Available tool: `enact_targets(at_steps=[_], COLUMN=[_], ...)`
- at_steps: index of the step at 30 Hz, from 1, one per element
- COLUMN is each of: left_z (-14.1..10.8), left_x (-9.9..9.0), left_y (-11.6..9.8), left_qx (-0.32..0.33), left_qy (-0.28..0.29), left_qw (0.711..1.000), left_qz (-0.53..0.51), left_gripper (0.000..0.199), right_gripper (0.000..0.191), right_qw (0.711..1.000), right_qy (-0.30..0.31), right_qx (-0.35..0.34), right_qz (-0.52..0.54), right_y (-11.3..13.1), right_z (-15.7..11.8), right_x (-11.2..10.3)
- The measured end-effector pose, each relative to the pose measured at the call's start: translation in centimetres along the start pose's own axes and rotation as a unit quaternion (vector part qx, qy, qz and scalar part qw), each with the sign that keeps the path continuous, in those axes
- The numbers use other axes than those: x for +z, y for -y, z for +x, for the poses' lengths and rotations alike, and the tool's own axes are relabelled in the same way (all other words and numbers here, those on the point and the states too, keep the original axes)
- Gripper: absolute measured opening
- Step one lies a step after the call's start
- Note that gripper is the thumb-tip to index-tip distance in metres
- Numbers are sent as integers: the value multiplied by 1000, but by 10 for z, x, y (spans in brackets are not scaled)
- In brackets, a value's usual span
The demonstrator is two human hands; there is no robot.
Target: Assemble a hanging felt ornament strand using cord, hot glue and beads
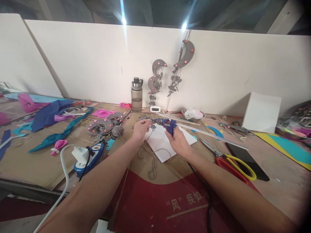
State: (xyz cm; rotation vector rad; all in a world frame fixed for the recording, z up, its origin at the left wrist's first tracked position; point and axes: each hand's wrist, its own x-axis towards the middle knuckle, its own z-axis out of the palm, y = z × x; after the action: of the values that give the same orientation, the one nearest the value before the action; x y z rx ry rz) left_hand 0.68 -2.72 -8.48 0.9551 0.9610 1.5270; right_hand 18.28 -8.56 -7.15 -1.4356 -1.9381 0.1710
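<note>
My right hand (pixel 179 139) is wrapped round a blue hot glue gun (pixel 171 124), whose nozzle points left. A long clear glue stick (pixel 211 135) runs out of its back end. Close to the nozzle, my left hand (pixel 142 129) pinches the end of a thin grey yarn (pixel 153 168); the fingertips hide whatever else is there. The yarn trails down in loose loops over a white sheet (pixel 160 147) and the cardboard. A small grey cut-out (pixel 153 126) shows on the sheet beneath the nozzle.
Scissors (pixel 228 158) and a black phone (pixel 247 161) lie at the right. On the left are a blue power strip (pixel 89 158), grey pieces with pink dots (pixel 102 127) and coloured felt scraps (pixel 48 115). A water bottle (pixel 136 97) and small digital clock (pixel 155 109) stand behind.
</note>
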Motion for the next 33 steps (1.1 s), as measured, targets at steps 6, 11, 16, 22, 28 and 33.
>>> enact_targets(at_steps=[6,11,16,22,28,33], left_z=[1,2,1,-8,-23,-32], left_x=[-3,-5,-4,4,14,19], left_y=[-4,-7,-6,-11,-21,-26], left_qx=[-14,-28,7,79,179,277], left_qy=[-17,-23,-16,-10,-38,-17], left_qw=[999,998,1000,995,969,942], left_qz=[-24,-49,-24,54,167,190], left_gripper=[31,33,32,19,10,3], right_gripper=[32,25,25,30,16,20], right_qw=[997,959,973,973,994,952], right_qy=[-5,26,76,76,-49,-34], right_qx=[2,96,195,204,51,-4], right_qz=[76,265,97,-76,-87,305], right_y=[2,-12,-36,-42,-16,27], right_z=[-2,7,26,28,17,22], right_x=[-1,-1,-14,-29,-29,-11])
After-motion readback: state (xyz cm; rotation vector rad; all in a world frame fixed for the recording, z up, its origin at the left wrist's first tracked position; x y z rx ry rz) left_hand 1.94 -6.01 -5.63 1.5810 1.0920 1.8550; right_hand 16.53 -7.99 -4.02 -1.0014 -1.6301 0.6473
